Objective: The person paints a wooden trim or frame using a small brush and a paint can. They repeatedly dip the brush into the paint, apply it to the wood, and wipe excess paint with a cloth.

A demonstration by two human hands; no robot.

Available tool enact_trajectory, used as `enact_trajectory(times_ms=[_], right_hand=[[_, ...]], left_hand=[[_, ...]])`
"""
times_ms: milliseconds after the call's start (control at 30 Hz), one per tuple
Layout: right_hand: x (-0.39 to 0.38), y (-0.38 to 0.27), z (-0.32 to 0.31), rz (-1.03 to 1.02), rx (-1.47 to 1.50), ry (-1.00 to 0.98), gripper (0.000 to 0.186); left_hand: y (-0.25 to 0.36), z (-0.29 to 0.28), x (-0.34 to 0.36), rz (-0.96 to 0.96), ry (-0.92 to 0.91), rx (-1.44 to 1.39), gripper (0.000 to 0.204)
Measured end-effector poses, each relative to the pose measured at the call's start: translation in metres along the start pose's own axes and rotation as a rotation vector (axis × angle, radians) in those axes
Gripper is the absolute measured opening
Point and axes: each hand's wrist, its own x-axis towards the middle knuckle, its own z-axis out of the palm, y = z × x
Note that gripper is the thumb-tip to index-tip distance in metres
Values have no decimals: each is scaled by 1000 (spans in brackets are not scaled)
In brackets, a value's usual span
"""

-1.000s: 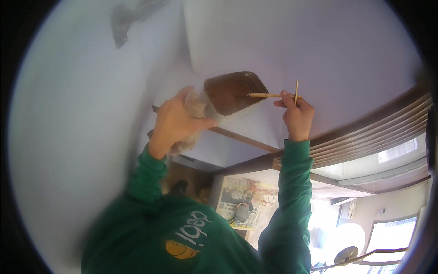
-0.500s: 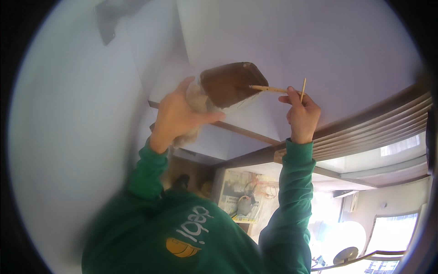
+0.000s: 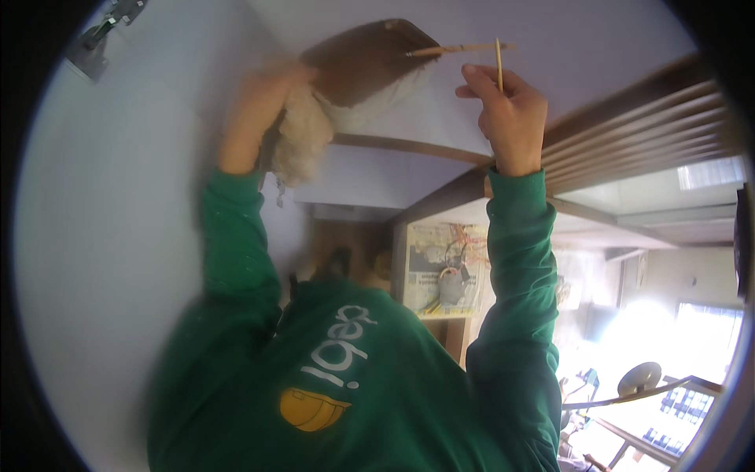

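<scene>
"Firstly, what can go wrong from here, if we look from the left?"

"The left hand point(image 3: 261, 102) is blurred, beside the beige cloth point(image 3: 305, 140) and the left end of the brown container point(image 3: 355, 69). I cannot tell if its fingers grasp the cloth, the container or both. In my opinion, a quick pull could drag the cloth against the container and tip it."

"And more to the right?"

"The container is between the two hands. A paintbrush point(image 3: 460, 49) lies across its rim, with the handle sticking outside. The right hand point(image 3: 515, 118) is just below this handle and seems not to hold it; its fingers are bent around a thin stick point(image 3: 499, 63), almost upright. A knock from this stick could flip the brush out."

"Then the materials, please?"

"At the far left, a metal hinge point(image 3: 101, 38). The cloth is soft and crumpled. The container has rounded corners, a whitish outer wall and a brown inside. Brush handle and stick look like pale wood, slim. Rightmost, brown slats point(image 3: 653, 126) make long parallel ridges."
</scene>
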Motion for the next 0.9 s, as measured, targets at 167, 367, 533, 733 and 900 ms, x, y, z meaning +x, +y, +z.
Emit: enact_trajectory(times_ms=[167,367,533,733,900], right_hand=[[-31,-5,-24,7,70,-4,28],[-92,-6,-63,114,177,144,24],[-139,21,-83,240,215,216,27],[-193,55,-107,300,253,207,23],[-251,106,-133,405,294,171,35]], left_hand=[[-8,4,4,-46,62,-44,25],[4,3,-3,-44,135,40,25],[12,-11,-20,-28,155,-4,26],[63,-11,-102,-111,273,-73,28],[44,-29,-164,-99,149,135,24]])
